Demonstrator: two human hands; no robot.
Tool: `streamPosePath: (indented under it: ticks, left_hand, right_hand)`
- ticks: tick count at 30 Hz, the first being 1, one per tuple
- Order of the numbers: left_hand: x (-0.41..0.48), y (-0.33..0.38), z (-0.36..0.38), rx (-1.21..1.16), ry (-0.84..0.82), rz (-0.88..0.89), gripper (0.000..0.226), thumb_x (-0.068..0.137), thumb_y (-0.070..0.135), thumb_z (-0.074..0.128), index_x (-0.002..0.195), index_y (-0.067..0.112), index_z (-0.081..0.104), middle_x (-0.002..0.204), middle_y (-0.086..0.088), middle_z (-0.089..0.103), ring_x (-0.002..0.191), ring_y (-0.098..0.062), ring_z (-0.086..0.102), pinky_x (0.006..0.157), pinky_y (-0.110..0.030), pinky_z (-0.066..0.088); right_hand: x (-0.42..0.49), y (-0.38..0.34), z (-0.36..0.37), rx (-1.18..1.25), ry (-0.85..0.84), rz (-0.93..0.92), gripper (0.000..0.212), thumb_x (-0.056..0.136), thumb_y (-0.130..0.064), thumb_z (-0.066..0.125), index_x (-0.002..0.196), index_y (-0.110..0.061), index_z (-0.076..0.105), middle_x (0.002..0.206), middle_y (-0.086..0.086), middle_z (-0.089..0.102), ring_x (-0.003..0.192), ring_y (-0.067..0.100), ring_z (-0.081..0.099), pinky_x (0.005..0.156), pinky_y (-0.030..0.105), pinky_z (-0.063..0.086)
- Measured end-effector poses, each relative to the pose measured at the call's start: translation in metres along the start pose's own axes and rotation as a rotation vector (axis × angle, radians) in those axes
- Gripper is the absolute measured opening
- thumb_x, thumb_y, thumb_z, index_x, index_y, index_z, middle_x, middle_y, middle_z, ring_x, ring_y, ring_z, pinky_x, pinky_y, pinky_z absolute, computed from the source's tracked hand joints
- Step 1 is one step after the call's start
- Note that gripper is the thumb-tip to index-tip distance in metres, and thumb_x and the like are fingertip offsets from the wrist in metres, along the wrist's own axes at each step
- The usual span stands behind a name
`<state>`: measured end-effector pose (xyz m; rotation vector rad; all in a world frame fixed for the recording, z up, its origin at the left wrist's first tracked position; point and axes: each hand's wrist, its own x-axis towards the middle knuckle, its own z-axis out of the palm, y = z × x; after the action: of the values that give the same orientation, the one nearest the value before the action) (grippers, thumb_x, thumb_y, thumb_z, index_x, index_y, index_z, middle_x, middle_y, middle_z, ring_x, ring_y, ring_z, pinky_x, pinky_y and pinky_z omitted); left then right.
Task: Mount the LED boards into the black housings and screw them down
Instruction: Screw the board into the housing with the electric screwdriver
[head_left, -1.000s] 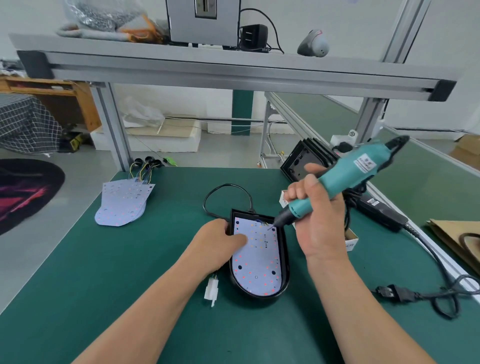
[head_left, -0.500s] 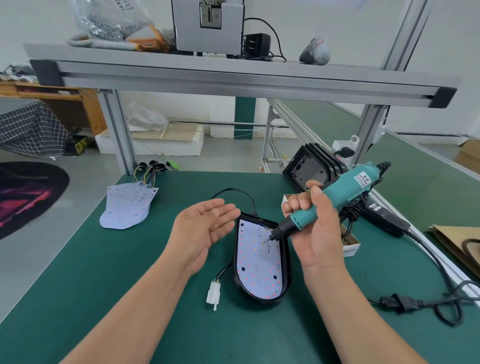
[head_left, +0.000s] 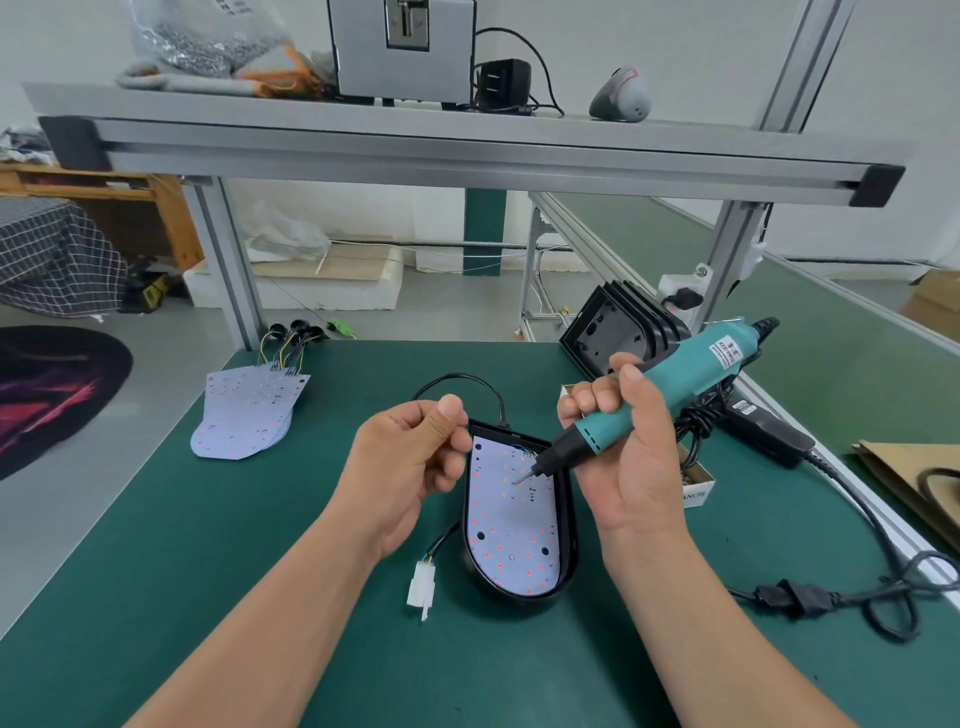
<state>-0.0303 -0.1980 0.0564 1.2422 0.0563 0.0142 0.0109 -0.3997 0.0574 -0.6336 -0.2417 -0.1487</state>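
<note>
Screwdriver (head_left: 691, 370) clamped in right grip (head_left: 635, 460), bit over board (head_left: 511, 527), left grip (head_left: 405, 467) unclear

Green bench (head_left: 208, 571) — black housing (head_left: 519, 598), board stack (head_left: 244, 415), power cable (head_left: 789, 596).

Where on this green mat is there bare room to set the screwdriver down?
Bare mat lies left of the white connector, nearer than the loose LED boards. Another bare strip runs between those boards and the black cable. Right of the housing is crowded: small box, coiled cords, plug.
</note>
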Motion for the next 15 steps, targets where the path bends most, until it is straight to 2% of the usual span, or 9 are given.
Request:
streamPosePath:
  ticks: [5,8,10,12,15]
  left_hand:
    - [-0.001,0.0,-0.001,-0.051,-0.144,-0.027,0.02,0.105,0.011,0.06,0.12,0.001,0.07,0.11,-0.019,0.079,0.086,-0.02,0.078,0.063,-0.023,0.06]
    - [-0.003,0.0,0.0,-0.027,-0.206,-0.024,0.02,0.107,0.007,0.056,0.125,0.0,0.061,0.116,-0.021,0.078,0.104,-0.029,0.079,0.067,-0.025,0.062]
    - [-0.004,0.001,0.002,0.02,-0.21,-0.017,0.016,0.106,0.01,0.06,0.119,0.001,0.06,0.11,-0.021,0.079,0.098,-0.03,0.08,0.058,-0.025,0.061]
    - [-0.006,0.001,0.004,0.097,-0.195,0.018,0.011,0.101,0.018,0.068,0.105,0.008,0.069,0.101,-0.02,0.079,0.084,-0.027,0.08,0.051,-0.024,0.055]
    - [-0.006,-0.002,0.004,0.227,-0.161,0.103,0.007,0.094,0.022,0.078,0.089,0.018,0.08,0.087,-0.014,0.077,0.068,-0.021,0.07,0.049,-0.024,0.048]
  right_hand:
    - [-0.002,-0.002,0.005,0.008,-0.01,-0.01,0.007,0.099,-0.018,0.06,0.106,-0.016,0.061,0.069,-0.003,0.048,0.067,0.016,0.051,0.074,0.031,0.05]
    - [-0.003,-0.004,0.008,0.035,-0.014,-0.012,0.006,0.1,-0.018,0.058,0.105,-0.017,0.062,0.069,-0.003,0.047,0.068,0.016,0.049,0.075,0.032,0.048]
    - [-0.004,-0.006,0.009,0.063,-0.015,-0.011,0.007,0.1,-0.019,0.059,0.102,-0.017,0.065,0.069,-0.003,0.046,0.069,0.016,0.048,0.076,0.032,0.047]
    - [-0.004,-0.008,0.011,0.091,-0.017,-0.01,0.007,0.1,-0.019,0.06,0.1,-0.018,0.067,0.069,-0.003,0.047,0.07,0.016,0.048,0.077,0.032,0.047]
    - [-0.004,-0.012,0.012,0.118,-0.013,-0.015,0.007,0.1,-0.021,0.06,0.099,-0.018,0.067,0.07,-0.004,0.046,0.07,0.016,0.048,0.077,0.032,0.048]
